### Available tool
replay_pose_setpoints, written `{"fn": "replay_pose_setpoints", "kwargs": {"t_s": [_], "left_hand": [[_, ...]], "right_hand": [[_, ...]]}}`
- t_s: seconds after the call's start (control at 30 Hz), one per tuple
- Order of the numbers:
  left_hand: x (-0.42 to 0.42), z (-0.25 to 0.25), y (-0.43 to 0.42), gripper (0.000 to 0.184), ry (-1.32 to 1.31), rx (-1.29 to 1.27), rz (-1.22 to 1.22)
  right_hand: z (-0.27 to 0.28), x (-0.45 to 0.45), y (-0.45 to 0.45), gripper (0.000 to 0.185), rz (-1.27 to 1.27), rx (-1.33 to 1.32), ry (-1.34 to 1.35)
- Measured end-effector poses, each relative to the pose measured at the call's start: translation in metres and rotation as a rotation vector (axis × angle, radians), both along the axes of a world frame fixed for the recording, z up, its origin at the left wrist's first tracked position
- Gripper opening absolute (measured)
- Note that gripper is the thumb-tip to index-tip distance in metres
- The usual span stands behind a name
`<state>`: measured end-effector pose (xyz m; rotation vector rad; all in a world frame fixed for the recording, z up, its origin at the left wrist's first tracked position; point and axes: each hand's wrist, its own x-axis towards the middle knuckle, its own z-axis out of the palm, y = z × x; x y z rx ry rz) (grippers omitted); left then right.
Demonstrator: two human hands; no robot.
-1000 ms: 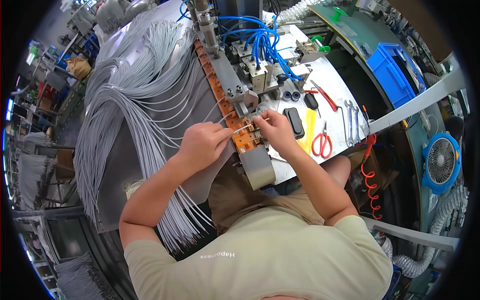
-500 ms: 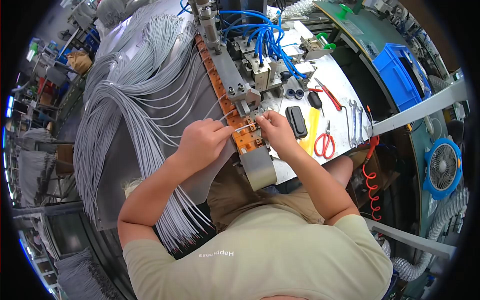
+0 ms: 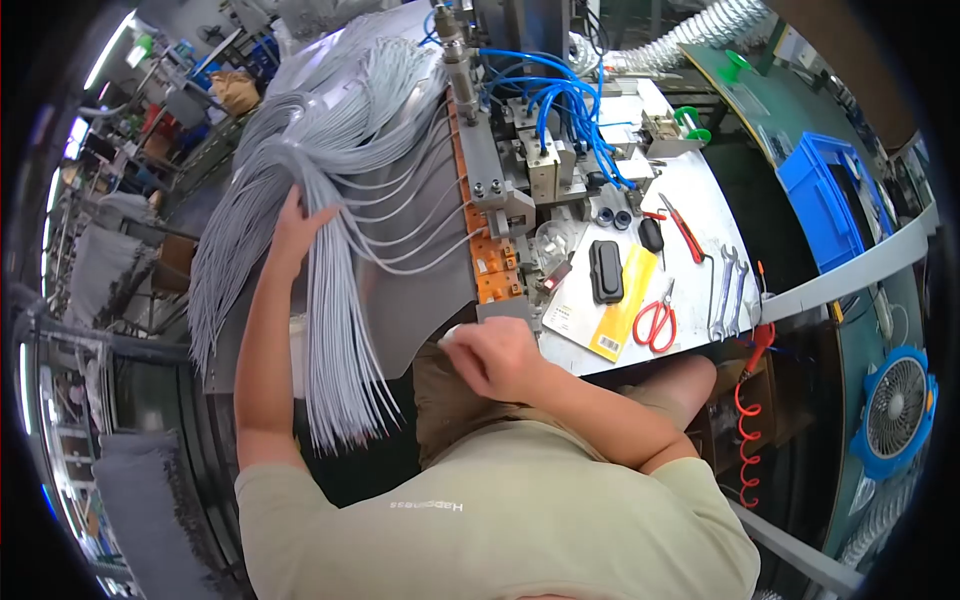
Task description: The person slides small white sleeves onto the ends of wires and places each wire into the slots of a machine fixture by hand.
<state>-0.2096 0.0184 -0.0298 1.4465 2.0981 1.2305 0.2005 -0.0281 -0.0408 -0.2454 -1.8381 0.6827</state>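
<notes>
My left hand (image 3: 297, 235) rests at the side of a thick bundle of grey cables (image 3: 335, 310). Its thumb and forefinger are spread against the bundle; the other fingers are hard to see. My right hand (image 3: 497, 357) is closed over my lap, just in front of the fixture's near end, with a small white thing (image 3: 448, 335) at its fingertips that I cannot make out. Behind it runs the orange-brown fixture strip (image 3: 492, 262). Several single grey cables curve from the bundle to this strip, the nearest one ending by the metal clamp block (image 3: 510, 215).
Blue air tubes (image 3: 570, 100) crown the machine. On the white tabletop lie a black case (image 3: 606, 272), a yellow-and-white packet (image 3: 625, 300), red-handled scissors (image 3: 656, 322), wrenches (image 3: 728, 290) and a red-handled tool (image 3: 685, 232). A coiled red hose (image 3: 745, 430) hangs at right.
My left hand has left the fixture and moved left to the cable bundle. My right hand has drawn back from the strip toward my lap. The view has shifted.
</notes>
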Motion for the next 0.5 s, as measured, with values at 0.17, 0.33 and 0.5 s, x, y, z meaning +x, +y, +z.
{"fn": "replay_pose_setpoints", "kwargs": {"t_s": [0.17, 0.33, 0.5], "left_hand": [[0.042, 0.077, -0.003, 0.076, -0.438, -0.154, -0.102], [0.057, 0.037, -0.062, 0.049, -0.495, -0.337, 0.016], [0.107, 0.048, -0.113, 0.046, -0.816, -0.370, 0.022]], "right_hand": [[-0.004, 0.000, 0.000, 0.017, 0.016, 0.013, 0.063], [-0.005, 0.004, 0.001, 0.019, 0.029, -0.014, 0.068], [-0.001, 0.004, -0.001, 0.019, 0.057, 0.007, 0.080]]}}
